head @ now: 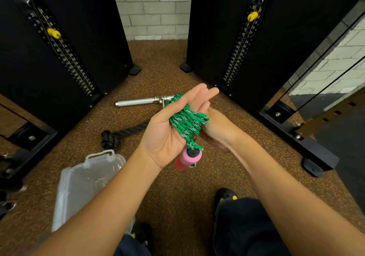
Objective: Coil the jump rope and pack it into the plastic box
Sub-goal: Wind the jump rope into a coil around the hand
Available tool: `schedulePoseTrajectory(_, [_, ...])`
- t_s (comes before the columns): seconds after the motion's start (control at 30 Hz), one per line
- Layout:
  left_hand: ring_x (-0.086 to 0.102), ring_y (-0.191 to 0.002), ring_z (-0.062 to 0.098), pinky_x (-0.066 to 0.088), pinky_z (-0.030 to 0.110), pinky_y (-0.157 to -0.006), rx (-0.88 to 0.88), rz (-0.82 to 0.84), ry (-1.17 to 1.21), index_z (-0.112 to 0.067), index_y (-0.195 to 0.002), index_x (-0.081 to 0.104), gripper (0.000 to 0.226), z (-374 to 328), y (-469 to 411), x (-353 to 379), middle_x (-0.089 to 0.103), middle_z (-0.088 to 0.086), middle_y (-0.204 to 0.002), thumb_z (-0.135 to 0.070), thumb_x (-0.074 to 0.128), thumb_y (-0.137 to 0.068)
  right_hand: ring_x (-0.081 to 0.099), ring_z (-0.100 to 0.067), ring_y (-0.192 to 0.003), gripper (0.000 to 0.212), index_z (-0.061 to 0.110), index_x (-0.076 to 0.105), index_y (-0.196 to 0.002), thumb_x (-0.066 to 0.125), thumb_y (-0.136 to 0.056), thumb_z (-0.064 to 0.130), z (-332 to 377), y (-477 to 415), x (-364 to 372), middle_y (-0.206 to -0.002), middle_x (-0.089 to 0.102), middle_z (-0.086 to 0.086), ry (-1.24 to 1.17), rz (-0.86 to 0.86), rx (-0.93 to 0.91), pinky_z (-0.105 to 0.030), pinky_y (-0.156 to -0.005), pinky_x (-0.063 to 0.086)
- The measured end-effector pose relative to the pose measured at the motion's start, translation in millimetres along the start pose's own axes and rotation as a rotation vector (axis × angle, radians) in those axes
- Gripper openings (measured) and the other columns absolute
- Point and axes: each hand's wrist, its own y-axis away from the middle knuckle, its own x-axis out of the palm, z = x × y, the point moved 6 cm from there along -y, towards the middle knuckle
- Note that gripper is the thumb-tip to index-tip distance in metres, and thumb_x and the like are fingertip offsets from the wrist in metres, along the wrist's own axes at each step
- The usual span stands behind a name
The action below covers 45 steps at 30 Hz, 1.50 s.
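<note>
The green braided jump rope (186,121) is wound in a tight bundle around my left hand (167,131), whose palm faces up with the fingers stretched forward. Its pink foam handles (188,159) hang below the bundle by my left wrist. My right hand (215,133) sits under and behind the bundle, mostly hidden by it, touching the coil from the right. The clear plastic box (83,182) lies open on the floor at lower left, partly covered by my left forearm.
A chrome cable-machine bar (138,102) and a thick black knotted rope (118,136) lie on the speckled rubber floor ahead. Black weight-stack towers (65,54) stand left and right. My shoes and dark trousers (243,226) are at the bottom edge.
</note>
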Motion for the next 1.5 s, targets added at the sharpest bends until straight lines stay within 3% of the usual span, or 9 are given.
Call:
schedulePoseTrajectory(0.13, [0.058, -0.116, 0.031, 0.028, 0.036, -0.110, -0.086, 0.089, 0.056, -0.003, -0.141, 0.031, 0.047, 2, 6, 1, 0.040, 0.029, -0.139, -0.004, 0.042, -0.096, 0.058, -0.018, -0.111, 0.020, 0.028, 0.057, -0.100, 0.039, -0.098, 0.021, 2, 0, 0, -0.109, 0.062, 0.003, 0.002, 0.026, -0.063, -0.036, -0.103, 0.044])
schedulePoseTrajectory(0.27, [0.053, -0.122, 0.025, 0.035, 0.034, -0.108, 0.025, 0.089, -0.140, -0.008, -0.130, 0.051, 0.040, -15, 7, 12, 0.049, 0.017, -0.138, -0.006, 0.047, -0.090, 0.061, -0.024, -0.080, 0.024, 0.019, 0.057, -0.090, 0.035, -0.099, 0.024, 0, 2, 2, -0.093, 0.064, -0.010, 0.237, 0.027, -0.039, -0.037, -0.078, 0.047])
schedulePoseTrajectory(0.43, [0.055, -0.119, 0.010, 0.041, 0.026, -0.102, 0.361, -0.371, -0.532, -0.021, -0.111, 0.063, 0.028, -69, 9, -24, 0.053, 0.000, -0.136, -0.014, 0.047, -0.090, 0.051, -0.012, -0.068, 0.026, 0.015, 0.046, -0.099, 0.032, -0.099, 0.036, -29, 8, 20, -0.077, 0.050, 0.004, 0.756, 0.142, 0.018, -0.022, -0.054, 0.034])
schedulePoseTrajectory(0.67, [0.043, -0.126, 0.004, 0.029, 0.026, -0.108, 0.237, -0.573, -1.246, -0.031, -0.114, 0.062, 0.026, -58, 8, -44, 0.051, -0.009, -0.133, -0.018, 0.050, -0.094, 0.046, -0.010, -0.067, 0.012, 0.017, 0.049, -0.095, 0.043, -0.097, 0.027, -13, 10, 20, -0.074, 0.047, 0.005, 0.876, 0.157, -0.163, -0.024, -0.058, 0.029])
schedulePoseTrajectory(0.87, [0.058, -0.074, 0.018, 0.046, 0.027, -0.068, 0.009, -0.514, -1.403, -0.027, -0.089, 0.066, 0.019, -30, 5, -46, 0.069, 0.007, -0.089, -0.019, 0.050, -0.092, 0.048, 0.006, -0.069, 0.008, 0.019, 0.058, -0.091, 0.053, -0.091, 0.026, 16, 21, 5, -0.076, 0.050, 0.016, 0.882, 0.050, -0.354, -0.012, -0.064, 0.036])
schedulePoseTrajectory(0.97, [0.060, -0.073, 0.017, 0.045, 0.032, -0.078, -0.038, -0.513, -1.341, -0.019, -0.076, 0.067, 0.025, -24, 3, -49, 0.066, 0.003, -0.074, -0.038, 0.053, -0.085, 0.056, -0.005, -0.078, 0.015, 0.018, 0.062, -0.089, 0.061, -0.085, 0.033, 25, 21, -11, -0.085, 0.061, 0.004, 0.852, -0.036, -0.396, -0.015, -0.070, 0.042])
schedulePoseTrajectory(1.07, [0.058, -0.053, 0.014, 0.049, 0.027, -0.065, -0.248, -0.254, -1.141, -0.009, -0.069, 0.065, 0.060, -1, 2, -40, 0.062, 0.003, -0.059, -0.055, 0.032, -0.090, 0.053, -0.014, -0.067, 0.025, 0.014, 0.061, -0.080, 0.072, -0.072, 0.036, 31, 21, -29, -0.073, 0.059, 0.001, 0.738, -0.111, -0.395, -0.019, -0.061, 0.042])
schedulePoseTrajectory(1.2, [0.045, -0.041, 0.010, 0.049, 0.028, -0.075, -0.305, -0.108, -0.946, -0.010, -0.061, 0.058, 0.059, 8, 3, -23, 0.050, -0.001, -0.047, -0.058, 0.035, -0.083, 0.053, -0.027, -0.067, 0.036, 0.012, 0.060, -0.079, 0.072, -0.067, 0.044, 29, 17, -35, -0.072, 0.060, -0.011, 0.570, -0.135, -0.377, -0.035, -0.062, 0.044])
schedulePoseTrajectory(1.5, [0.041, -0.036, 0.006, 0.051, 0.021, -0.067, -0.112, -0.128, -0.387, -0.013, -0.055, 0.057, 0.045, -9, 2, -16, 0.047, -0.004, -0.044, -0.039, 0.041, -0.087, 0.050, -0.004, -0.055, 0.034, 0.006, 0.058, -0.082, 0.041, -0.096, 0.031, -2, 2, -27, -0.064, 0.056, 0.000, 0.492, -0.057, -0.131, -0.011, -0.053, 0.039])
